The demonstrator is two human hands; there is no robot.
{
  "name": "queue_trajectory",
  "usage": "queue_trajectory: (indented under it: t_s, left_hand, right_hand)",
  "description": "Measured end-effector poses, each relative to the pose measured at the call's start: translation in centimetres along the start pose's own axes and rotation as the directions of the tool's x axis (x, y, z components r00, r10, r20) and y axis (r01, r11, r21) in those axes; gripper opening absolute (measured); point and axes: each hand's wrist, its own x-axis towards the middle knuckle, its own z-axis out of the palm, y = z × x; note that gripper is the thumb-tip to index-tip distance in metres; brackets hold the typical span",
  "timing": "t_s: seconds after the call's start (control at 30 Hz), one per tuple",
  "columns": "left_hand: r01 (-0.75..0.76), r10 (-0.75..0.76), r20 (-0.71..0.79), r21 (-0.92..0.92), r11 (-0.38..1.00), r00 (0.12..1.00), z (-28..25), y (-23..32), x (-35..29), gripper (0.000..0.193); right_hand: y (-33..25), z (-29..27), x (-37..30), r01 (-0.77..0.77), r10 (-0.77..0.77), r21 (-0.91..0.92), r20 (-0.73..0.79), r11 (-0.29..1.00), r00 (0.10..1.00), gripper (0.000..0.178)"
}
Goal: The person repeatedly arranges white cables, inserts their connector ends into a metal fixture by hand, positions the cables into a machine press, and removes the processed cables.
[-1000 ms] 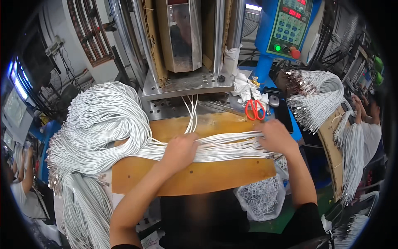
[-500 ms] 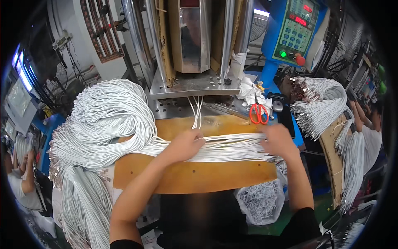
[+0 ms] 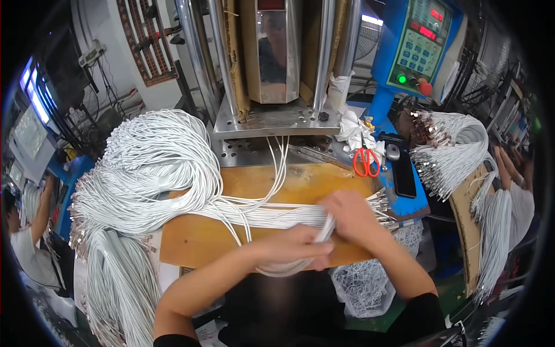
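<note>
Fingers of the left hand (image 3: 298, 246) are closing around a thin bunch of white cables (image 3: 272, 215), pinching it near the front edge of the wooden board (image 3: 196, 240). The right hand (image 3: 350, 217) is pressing on the same bunch just beside it, fingers curled over the strands; a loop of cable is sagging below the board edge between the two hands. Metal plug ends (image 3: 383, 203) are sticking out past the right hand. The bunch is running left across the board into a big heap of white cables (image 3: 144, 168) spilling off the table side. A few strands are leading up into the press machine (image 3: 272, 69) behind. Red scissors (image 3: 365, 162) are lying near the blue control box (image 3: 419, 46). Finished-looking bundles (image 3: 457, 150) are hanging at right. Judging by the heap, most cables are still waiting; only a small bunch is being handled.
</note>
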Motion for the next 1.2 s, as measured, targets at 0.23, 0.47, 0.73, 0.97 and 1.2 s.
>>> queue_trajectory:
  t_s: [0.23, 0.47, 0.73, 0.97, 1.2]
  left_hand:
    - [-0.04, 0.012, -0.173, -0.159, 0.986, 0.985, -1.7, 0.4, 4.1, 0.026]
    - [-0.198, 0.187, -0.274, -0.012, 0.98, 0.943, -7.3, 0.7, 6.8, 0.028]
    - [-0.231, 0.097, -0.395, -0.308, 0.923, 0.914, -6.9, 0.6, 6.4, 0.025]
    - [-0.173, 0.1, -0.373, -0.167, 0.971, 0.922, -7.6, -0.6, 7.6, 0.012]
    - [-0.117, 0.074, -0.414, -0.078, 0.99, 0.907, -6.8, 0.0, 7.6, 0.009]
  right_hand:
    - [1.6, -2.7, 2.1, -0.198, 0.211, 0.406, 0.012, 0.892, 0.977, 0.026]
    - [5.4, -0.1, 5.3, -0.369, 0.365, 0.182, 0.056, 0.912, 0.929, 0.032]
    - [6.4, 0.5, 6.5, -0.493, 0.456, 0.119, 0.244, 0.862, 0.856, 0.017]
    - [3.8, -0.4, 5.7, -0.41, 0.373, 0.599, 0.193, 0.688, 0.908, 0.016]
    - [4.2, 2.6, 3.5, -0.405, 0.486, 0.79, 0.157, 0.46, 0.86, 0.033]
